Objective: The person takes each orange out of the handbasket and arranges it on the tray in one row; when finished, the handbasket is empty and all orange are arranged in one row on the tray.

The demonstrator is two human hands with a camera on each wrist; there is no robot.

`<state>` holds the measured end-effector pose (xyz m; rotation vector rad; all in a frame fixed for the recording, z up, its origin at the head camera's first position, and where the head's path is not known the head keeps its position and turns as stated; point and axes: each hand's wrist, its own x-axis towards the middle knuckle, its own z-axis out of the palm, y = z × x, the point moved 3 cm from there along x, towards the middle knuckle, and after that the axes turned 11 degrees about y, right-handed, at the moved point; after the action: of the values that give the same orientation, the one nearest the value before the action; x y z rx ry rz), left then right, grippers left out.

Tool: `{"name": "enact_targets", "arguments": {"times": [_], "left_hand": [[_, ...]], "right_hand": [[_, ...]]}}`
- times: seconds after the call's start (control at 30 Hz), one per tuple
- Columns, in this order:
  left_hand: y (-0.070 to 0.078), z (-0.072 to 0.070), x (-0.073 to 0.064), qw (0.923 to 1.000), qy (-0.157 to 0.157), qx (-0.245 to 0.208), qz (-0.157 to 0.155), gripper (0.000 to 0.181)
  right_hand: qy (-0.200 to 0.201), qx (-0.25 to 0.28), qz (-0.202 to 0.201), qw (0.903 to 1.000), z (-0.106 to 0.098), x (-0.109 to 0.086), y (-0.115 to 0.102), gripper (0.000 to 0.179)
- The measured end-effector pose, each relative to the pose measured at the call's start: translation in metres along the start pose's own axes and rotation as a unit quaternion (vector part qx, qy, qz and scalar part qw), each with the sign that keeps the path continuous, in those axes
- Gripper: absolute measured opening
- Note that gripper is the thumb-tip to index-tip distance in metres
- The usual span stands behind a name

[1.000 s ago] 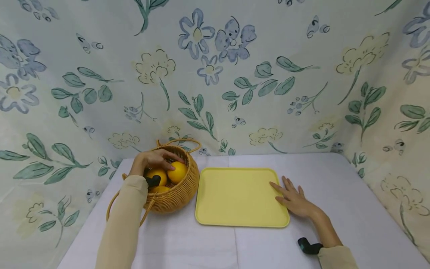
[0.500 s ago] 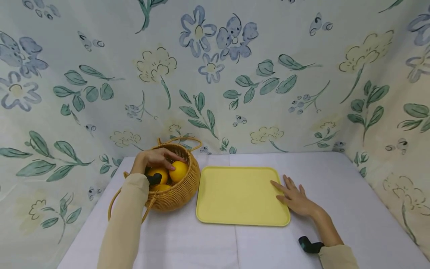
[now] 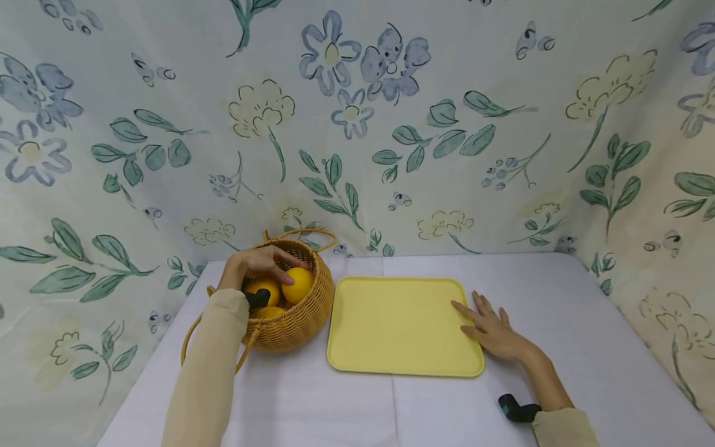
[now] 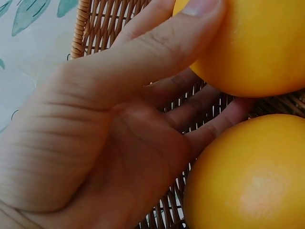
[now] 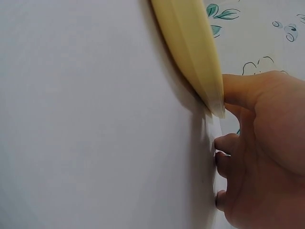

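Left of centre in the head view, my left hand [image 3: 262, 263] pinches a smooth, round, orange-yellow fruit [image 3: 299, 285] between thumb and fingers, inside a rounded, tan wicker basket [image 3: 304, 328]. Another such fruit [image 3: 270, 285] lies just left of it. Mid-frame, a flat, rectangular, pale-yellow tray [image 3: 402, 326] sits on white cloth [image 3: 313, 397]; my right hand [image 3: 498, 336], fingers spread, touches its right rim.

No readable text or labels
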<state>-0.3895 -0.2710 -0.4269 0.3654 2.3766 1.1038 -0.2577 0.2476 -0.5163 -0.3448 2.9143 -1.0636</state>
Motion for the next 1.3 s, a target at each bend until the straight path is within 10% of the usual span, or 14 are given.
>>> {"name": "enact_targets", "arguments": {"times": [0.5, 1.3], "left_hand": [[-0.002, 0.000, 0.003, 0.9989, -0.047, -0.004, -0.002, 0.061], [0.029, -0.001, -0.012, 0.9989, -0.027, 0.039, 0.001, 0.054]], "right_hand": [[0.001, -0.001, 0.009, 1.0000, 0.002, 0.002, -0.001, 0.061], [-0.006, 0.003, 0.008, 0.9999, 0.000, 0.000, 0.003, 0.061]]}}
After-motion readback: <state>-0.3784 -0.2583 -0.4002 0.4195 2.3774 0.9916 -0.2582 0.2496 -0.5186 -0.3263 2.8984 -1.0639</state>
